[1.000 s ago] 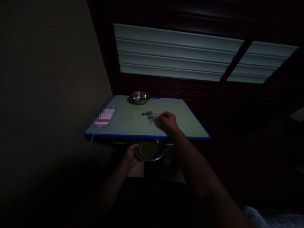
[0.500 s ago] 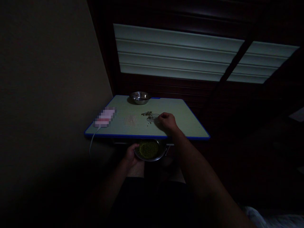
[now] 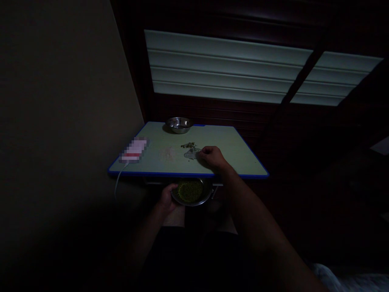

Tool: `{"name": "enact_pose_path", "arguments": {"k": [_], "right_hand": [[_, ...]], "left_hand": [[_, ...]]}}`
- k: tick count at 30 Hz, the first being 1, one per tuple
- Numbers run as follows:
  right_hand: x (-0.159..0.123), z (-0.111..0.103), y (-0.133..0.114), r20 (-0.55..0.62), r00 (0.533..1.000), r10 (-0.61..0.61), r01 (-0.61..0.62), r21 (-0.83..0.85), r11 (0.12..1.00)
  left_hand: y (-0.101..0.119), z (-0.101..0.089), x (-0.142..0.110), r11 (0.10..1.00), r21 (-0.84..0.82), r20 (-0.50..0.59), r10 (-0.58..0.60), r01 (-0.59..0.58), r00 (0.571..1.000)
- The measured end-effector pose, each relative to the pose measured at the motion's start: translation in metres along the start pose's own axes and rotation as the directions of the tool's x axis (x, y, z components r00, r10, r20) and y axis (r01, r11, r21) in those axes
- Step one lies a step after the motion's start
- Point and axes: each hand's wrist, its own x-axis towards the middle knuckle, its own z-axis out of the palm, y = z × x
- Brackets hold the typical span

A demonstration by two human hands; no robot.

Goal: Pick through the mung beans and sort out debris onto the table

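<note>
The head view shows the right hand with thumb and fingertips pinching the end of a clear, thin, rounded piece, low over the pale green, blue-edged table, just beside a loose heap of small dark bits. A careless sideways push could scatter those bits into the patch of fine pale grains. The left hand grips one side of a round, shiny metal bowl of small green grains, thumb at the rim, other fingers hidden; the bowl sits below the near table edge. With that one-sided hold, a slack grip or a knock against the edge might tip it and spill grains. Dim light could make stray bits easy to miss.
</note>
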Motion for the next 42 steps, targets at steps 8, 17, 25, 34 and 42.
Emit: {"name": "enact_pose_path", "arguments": {"k": [8,17,25,34,42], "right_hand": [[-0.009,-0.001,-0.011,0.143,0.990,0.009,-0.017,0.050,0.999],[-0.025,-0.003,-0.023,0.209,0.978,-0.021,0.030,-0.036,0.999],[-0.042,-0.006,-0.033,0.287,0.958,-0.017,0.007,0.036,0.999],[-0.045,-0.010,-0.034,0.332,0.943,-0.026,0.008,0.055,0.998],[-0.045,-0.010,-0.035,0.342,0.939,-0.030,-0.008,0.109,0.994]], "left_hand": [[0.000,0.002,-0.001,1.000,-0.003,-0.004,0.003,-0.003,1.000],[0.000,0.001,-0.002,1.000,-0.002,0.001,-0.003,0.003,1.000],[0.000,0.002,-0.003,1.000,0.005,-0.004,0.010,-0.010,1.000],[-0.001,-0.002,0.000,1.000,-0.004,-0.008,-0.002,0.001,1.000],[0.000,0.004,-0.003,1.000,0.020,-0.035,0.002,-0.001,0.999]]}}
